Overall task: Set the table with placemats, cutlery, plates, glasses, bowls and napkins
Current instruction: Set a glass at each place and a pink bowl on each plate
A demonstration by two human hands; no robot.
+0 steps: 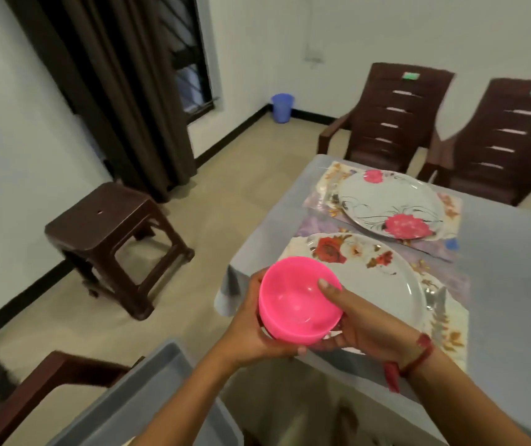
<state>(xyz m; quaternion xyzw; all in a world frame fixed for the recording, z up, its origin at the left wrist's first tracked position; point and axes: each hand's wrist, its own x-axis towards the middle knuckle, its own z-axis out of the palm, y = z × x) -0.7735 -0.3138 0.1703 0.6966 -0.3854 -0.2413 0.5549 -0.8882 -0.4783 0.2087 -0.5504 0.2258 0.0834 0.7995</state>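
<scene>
Red thread bracelet point(420, 357) worn above right hand point(365, 323).

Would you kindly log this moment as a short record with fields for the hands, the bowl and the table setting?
left hand: cups the pink bowl from below
right hand: holds the pink bowl, thumb over its rim
pink bowl state: empty, tilted toward the camera, held over the near corner of the table
near plate: floral, on the near placemat
far plate: pink flowers, on the far placemat
table: grey cloth
</scene>
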